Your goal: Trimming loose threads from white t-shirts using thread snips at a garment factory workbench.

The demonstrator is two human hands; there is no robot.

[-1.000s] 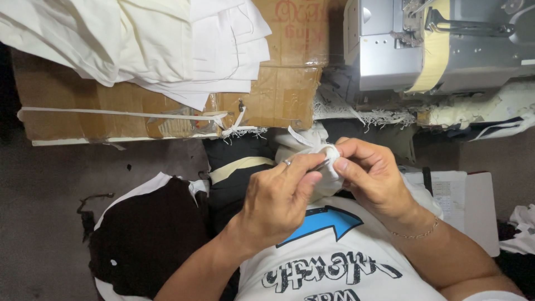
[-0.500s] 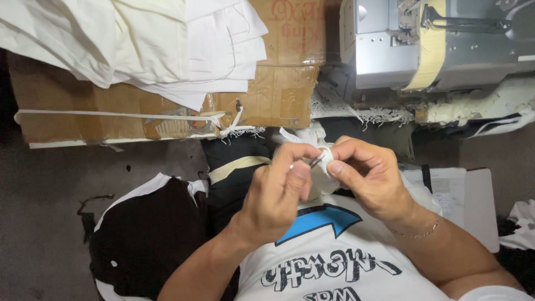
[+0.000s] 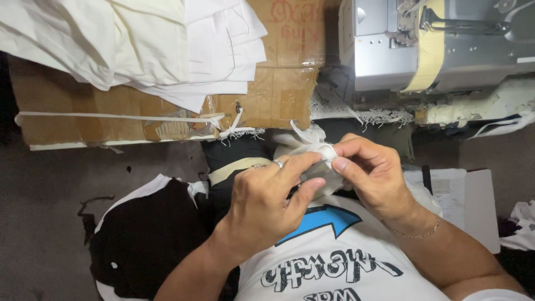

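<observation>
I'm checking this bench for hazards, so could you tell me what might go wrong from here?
1. Both hands, left and right, pinch a small white cloth piece at the fingertips; it could slip.
2. The cloth stack overhangs the cardboard box and might slide off.
3. Loose threads hang under the sewing machine and could snag.

There is only one view — the camera sits on my head and looks steeply down along my chest. It is close to my left hand and right hand, which meet near the middle of the picture. My white printed shirt fills the lower edge. The upper part reaches farther — to the cardboard box and the grey sewing machine in front of me.
</observation>
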